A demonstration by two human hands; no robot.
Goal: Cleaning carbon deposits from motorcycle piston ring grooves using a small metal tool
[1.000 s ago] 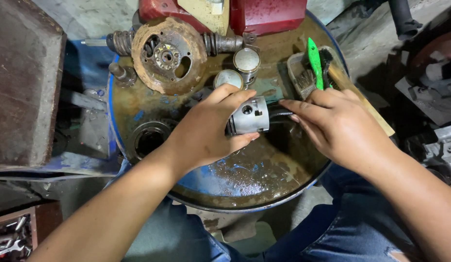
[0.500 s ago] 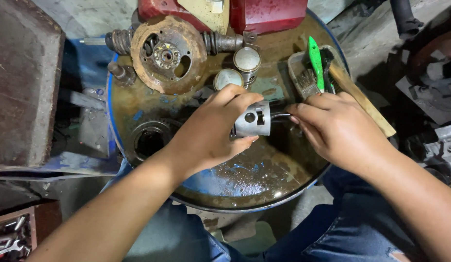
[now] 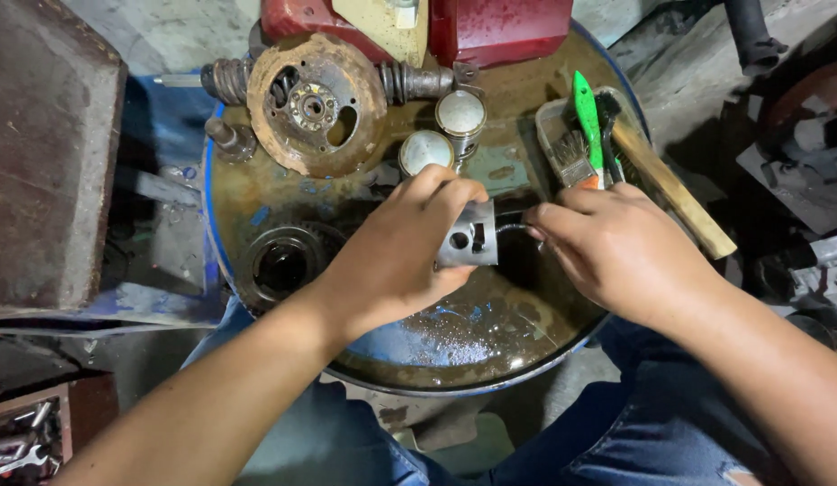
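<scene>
While the left hand (image 3: 391,261) grips the piston (image 3: 470,236) over the drum (image 3: 490,360), the right hand (image 3: 616,247) pinches a thin dark ring (image 3: 513,229) at its open end. Two more pistons (image 3: 445,130) stand just beyond.

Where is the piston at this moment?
Head view, centre: the piston is in the left hand, above the drum top, with the right hand at its right end.
</scene>
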